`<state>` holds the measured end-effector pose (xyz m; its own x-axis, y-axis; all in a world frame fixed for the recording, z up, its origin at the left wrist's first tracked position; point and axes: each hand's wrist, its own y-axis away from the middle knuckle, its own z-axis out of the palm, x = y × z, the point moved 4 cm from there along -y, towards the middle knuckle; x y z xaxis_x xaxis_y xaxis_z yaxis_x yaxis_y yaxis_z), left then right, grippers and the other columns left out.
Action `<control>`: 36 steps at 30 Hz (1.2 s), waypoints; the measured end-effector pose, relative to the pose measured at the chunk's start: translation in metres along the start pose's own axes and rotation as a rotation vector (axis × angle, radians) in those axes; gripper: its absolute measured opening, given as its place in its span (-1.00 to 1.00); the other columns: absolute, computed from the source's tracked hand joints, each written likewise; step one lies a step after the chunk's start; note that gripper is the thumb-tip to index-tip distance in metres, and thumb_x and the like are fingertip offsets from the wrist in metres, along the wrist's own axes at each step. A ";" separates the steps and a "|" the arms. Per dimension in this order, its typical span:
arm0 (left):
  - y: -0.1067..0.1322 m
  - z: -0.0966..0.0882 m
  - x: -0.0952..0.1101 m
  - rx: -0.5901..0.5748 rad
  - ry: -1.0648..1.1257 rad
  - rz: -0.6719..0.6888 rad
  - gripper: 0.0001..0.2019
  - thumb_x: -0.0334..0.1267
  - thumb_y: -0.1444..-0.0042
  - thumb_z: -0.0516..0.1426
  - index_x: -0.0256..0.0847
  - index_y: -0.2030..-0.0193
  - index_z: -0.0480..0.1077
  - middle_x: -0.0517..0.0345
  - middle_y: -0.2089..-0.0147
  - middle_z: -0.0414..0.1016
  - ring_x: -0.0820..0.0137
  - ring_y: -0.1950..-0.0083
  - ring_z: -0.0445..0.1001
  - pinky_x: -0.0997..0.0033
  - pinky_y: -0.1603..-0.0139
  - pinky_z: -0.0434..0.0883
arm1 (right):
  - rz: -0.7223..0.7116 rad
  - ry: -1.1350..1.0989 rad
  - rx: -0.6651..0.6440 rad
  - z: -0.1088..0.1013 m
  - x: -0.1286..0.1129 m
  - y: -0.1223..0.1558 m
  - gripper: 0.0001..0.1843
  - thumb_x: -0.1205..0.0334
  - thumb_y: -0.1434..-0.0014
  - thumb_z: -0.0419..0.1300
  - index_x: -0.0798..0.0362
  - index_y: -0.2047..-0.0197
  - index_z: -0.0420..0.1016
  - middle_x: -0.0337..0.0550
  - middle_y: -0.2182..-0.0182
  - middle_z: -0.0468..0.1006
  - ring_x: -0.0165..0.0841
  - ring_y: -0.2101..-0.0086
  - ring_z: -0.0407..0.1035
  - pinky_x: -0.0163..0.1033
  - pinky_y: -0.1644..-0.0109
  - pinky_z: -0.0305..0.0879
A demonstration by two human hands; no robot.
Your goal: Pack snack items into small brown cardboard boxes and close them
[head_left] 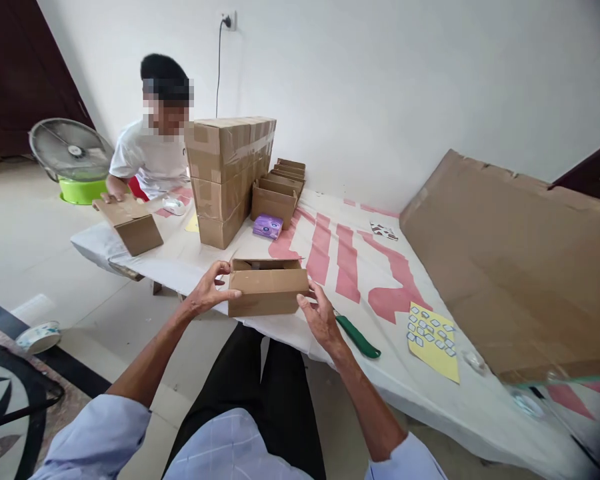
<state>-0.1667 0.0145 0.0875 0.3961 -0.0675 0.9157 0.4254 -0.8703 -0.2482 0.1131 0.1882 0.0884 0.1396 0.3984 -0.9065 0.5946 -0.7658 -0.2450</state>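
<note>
A small open cardboard box [267, 291] stands at the near edge of a low table covered with a white and red sheet [360, 267]. My left hand [211, 289] grips the box's left end, fingers curled over its top rim. My right hand [319, 316] rests against the box's right end with fingers bent round the corner. A green-handled tool [359, 337] lies on the sheet just right of my right hand. A yellow sheet of small stickers [434, 340] lies further right.
Across the table a person in a white shirt [150, 157] holds another cardboard box [133, 225]. Stacked taped cartons [227, 175], a row of open small boxes [279, 188], a purple packet [268, 226], a large flat cardboard sheet [520, 267] and a floor fan [73, 157] surround them.
</note>
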 end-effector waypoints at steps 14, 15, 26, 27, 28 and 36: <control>-0.002 0.048 0.042 -0.060 -0.191 0.362 -0.45 0.12 -0.23 0.39 -0.14 -0.20 0.43 -0.28 -0.50 0.35 -0.07 -0.53 0.37 -0.11 -0.52 0.34 | -0.383 0.747 -0.097 -0.023 -0.093 -0.028 -0.68 0.06 -0.34 0.36 -0.01 -0.10 0.67 0.07 -0.08 0.69 0.03 -0.11 0.52 0.11 -0.22 0.45; -0.001 0.049 0.042 -0.059 -0.190 0.363 -0.46 0.12 -0.23 0.39 -0.14 -0.19 0.44 -0.27 -0.50 0.36 -0.06 -0.52 0.39 -0.09 -0.51 0.35 | -0.388 0.748 -0.129 -0.016 -0.098 -0.031 -0.70 0.06 -0.34 0.37 -0.02 -0.07 0.68 0.04 -0.04 0.70 -0.01 -0.07 0.53 0.07 -0.19 0.45; -0.001 0.049 0.039 -0.028 -0.207 0.341 -0.48 0.15 -0.24 0.36 -0.15 -0.16 0.50 -0.25 -0.48 0.40 -0.07 -0.50 0.42 -0.11 -0.50 0.40 | -0.154 0.235 -0.404 0.033 -0.088 -0.062 -0.90 0.19 -0.24 0.37 0.04 0.25 0.68 -0.23 0.33 0.66 -0.34 0.31 0.48 -0.25 0.20 0.33; 0.000 0.048 0.040 -0.032 -0.203 0.336 -0.48 0.16 -0.25 0.35 -0.15 -0.17 0.50 -0.25 -0.49 0.40 -0.07 -0.50 0.42 -0.11 -0.50 0.39 | -0.171 0.225 -0.396 0.034 -0.090 -0.062 -0.90 0.23 -0.25 0.35 0.04 0.29 0.66 -0.25 0.36 0.64 -0.35 0.33 0.46 -0.26 0.20 0.32; 0.001 0.047 0.040 -0.033 -0.198 0.332 -0.49 0.17 -0.27 0.32 -0.15 -0.17 0.50 -0.25 -0.49 0.40 -0.06 -0.49 0.43 -0.12 -0.51 0.39 | -0.193 0.226 -0.383 0.035 -0.092 -0.061 -0.89 0.27 -0.26 0.33 0.04 0.32 0.64 -0.26 0.37 0.63 -0.36 0.33 0.45 -0.27 0.19 0.31; 0.005 0.041 0.025 -0.015 -0.296 0.227 -0.60 0.16 -0.37 0.14 -0.13 0.10 0.57 -0.06 -0.48 0.46 -0.05 -0.44 0.49 -0.10 -0.53 0.40 | -0.468 0.289 -0.324 0.047 -0.091 -0.044 -0.81 0.36 -0.43 0.27 0.04 0.28 0.56 -0.22 0.24 0.63 -0.37 0.17 0.49 -0.29 -0.01 0.36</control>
<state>-0.1211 0.0281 0.0966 0.6979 -0.1174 0.7065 0.2887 -0.8567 -0.4275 0.0371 0.1618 0.1659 -0.0119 0.8085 -0.5884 0.8476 -0.3041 -0.4349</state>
